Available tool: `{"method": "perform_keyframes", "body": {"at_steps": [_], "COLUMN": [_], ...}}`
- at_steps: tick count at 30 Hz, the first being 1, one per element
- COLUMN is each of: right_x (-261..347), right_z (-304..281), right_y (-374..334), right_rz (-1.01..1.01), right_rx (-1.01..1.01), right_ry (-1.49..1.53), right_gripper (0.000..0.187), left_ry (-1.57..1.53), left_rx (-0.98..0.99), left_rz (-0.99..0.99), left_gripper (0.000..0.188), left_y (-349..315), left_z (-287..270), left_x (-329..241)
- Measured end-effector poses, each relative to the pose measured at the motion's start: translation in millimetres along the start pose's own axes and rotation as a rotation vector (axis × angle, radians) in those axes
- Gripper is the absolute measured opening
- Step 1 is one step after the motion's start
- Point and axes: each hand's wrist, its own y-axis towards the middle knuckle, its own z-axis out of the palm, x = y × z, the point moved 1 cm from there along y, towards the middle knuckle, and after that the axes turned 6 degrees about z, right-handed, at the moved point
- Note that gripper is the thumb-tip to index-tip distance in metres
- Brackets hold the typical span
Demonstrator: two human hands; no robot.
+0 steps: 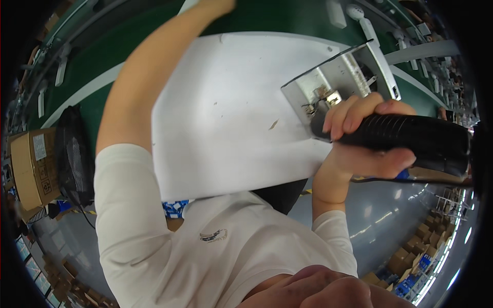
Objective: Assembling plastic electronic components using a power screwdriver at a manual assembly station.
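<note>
My right hand (359,136) is shut around the ribbed black grip of a power tool (421,141), whose front end sits against a bent grey metal bracket (341,77). A small brass-coloured part (328,97) is on the bracket just above my fingers. The bracket lies at the right edge of a white table top (231,113). My left arm reaches straight up across the table. Only the base of my left hand (218,5) shows at the top edge, so its fingers and whatever it touches are hidden. My white shirt fills the lower middle.
A green conveyor belt (128,56) curves behind the table. At the left stand a cardboard box (31,164) and a black fan (74,154). Stacked boxes (411,251) lie on the grey floor at lower right. A blurred skin-coloured shape (318,290) sits at the bottom edge.
</note>
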Motion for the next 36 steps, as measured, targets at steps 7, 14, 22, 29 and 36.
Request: {"method": "perform_keyframes", "body": {"at_steps": [7, 14, 22, 29, 36], "right_x": [-2.0, -4.8, 9.9, -15.6, -36.4], "right_z": [2.7, -1.5, -10.5, 14.6, 19.8], "right_y": [-1.1, -1.5, -4.6, -12.3, -17.7], "right_rz": [-0.032, -0.039, -0.108, -0.049, -0.022], "right_rx": [0.029, 0.057, -0.061, 0.202, 0.208], "right_ry": [0.217, 0.245, 0.243, 0.285, 0.228], "right_gripper": [0.061, 0.062, 0.069, 0.080, 0.081], "left_ry": [-0.420, -0.537, -1.666, -2.077, -2.124], "left_rx": [0.215, 0.479, 0.397, 0.382, 0.496], "left_rz": [0.198, -0.282, -0.813, -1.030, -0.869], "left_gripper": [0.050, 0.041, 0.060, 0.055, 0.045], "left_y": [71.4, 99.3, -112.0, -197.8, -203.7], "left_z": [99.5, 102.2, -123.8, -141.2, -136.4], "left_x": [-184.4, -106.0, -105.9, -119.5, -114.3]}}
